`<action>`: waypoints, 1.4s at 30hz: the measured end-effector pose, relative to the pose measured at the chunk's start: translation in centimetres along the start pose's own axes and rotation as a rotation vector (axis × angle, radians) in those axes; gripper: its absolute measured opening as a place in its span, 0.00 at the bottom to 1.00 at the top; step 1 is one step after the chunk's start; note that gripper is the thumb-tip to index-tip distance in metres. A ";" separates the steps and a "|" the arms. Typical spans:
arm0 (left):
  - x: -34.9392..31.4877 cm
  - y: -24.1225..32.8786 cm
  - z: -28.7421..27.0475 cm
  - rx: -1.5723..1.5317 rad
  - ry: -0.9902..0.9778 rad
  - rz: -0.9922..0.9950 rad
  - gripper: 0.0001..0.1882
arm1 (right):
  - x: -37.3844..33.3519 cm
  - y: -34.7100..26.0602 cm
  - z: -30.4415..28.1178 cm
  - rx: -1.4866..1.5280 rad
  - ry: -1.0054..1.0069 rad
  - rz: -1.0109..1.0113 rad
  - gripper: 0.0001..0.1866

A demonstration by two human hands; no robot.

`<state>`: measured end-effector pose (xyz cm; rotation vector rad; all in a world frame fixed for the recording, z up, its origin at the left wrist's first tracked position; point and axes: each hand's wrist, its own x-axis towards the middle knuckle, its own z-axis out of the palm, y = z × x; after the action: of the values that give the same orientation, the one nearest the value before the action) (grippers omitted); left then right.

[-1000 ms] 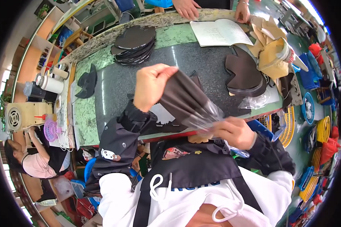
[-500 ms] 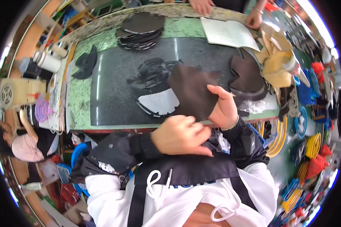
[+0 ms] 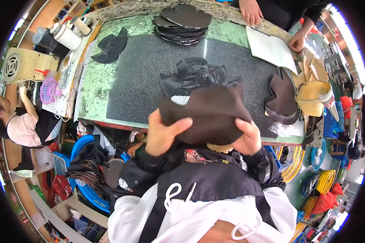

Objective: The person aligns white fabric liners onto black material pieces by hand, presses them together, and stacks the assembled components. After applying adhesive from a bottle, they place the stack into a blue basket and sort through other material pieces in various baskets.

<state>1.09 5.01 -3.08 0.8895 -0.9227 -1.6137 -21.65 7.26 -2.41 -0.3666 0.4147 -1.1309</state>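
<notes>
Both of my hands hold a dark brown cut sheet piece [image 3: 207,115] above the front edge of the table. My left hand [image 3: 160,133] grips its left side, thumb on top. Around the right edge closes my right hand [image 3: 249,137], also with its thumb on the face. Behind the piece lie several crumpled black cut pieces [image 3: 196,75] on the dark mat [image 3: 138,73]. A white scalloped edge [image 3: 179,99] peeks out between them and the held piece. Farther right is a small pile of brown notched pieces [image 3: 282,95].
A tall stack of brown pieces [image 3: 182,26] stands at the back, a black piece [image 3: 111,46] at the far left. An open notebook [image 3: 271,48] lies near another person's hands [image 3: 298,41]. A tan box [image 3: 314,97] sits at the right, a blue basket [image 3: 87,194] below left.
My left hand has moved left and taken hold of the brown piece, which is now lower, nearer me and spread between both hands. The view has shifted.
</notes>
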 end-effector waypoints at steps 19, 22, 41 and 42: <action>8.8 -2.3 -5.2 0.539 0.059 -0.193 0.13 | 10.1 -4.6 -7.8 -1.402 0.364 -0.080 0.16; 9.3 -2.3 -5.3 0.537 0.057 -0.231 0.13 | 10.2 -4.7 -7.9 -1.313 0.380 -0.032 0.12; 11.0 -1.6 -4.4 1.400 0.254 0.550 0.12 | 11.2 1.5 -2.8 -2.222 -0.531 -0.330 0.39; 12.6 -1.6 -4.0 1.343 0.175 0.655 0.11 | 11.2 1.5 -2.7 -2.217 -0.537 -0.350 0.39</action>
<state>1.55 -7.49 -7.48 1.3362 -1.9386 -0.1880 -17.72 -2.69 -6.95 -2.6477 1.0010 -0.3445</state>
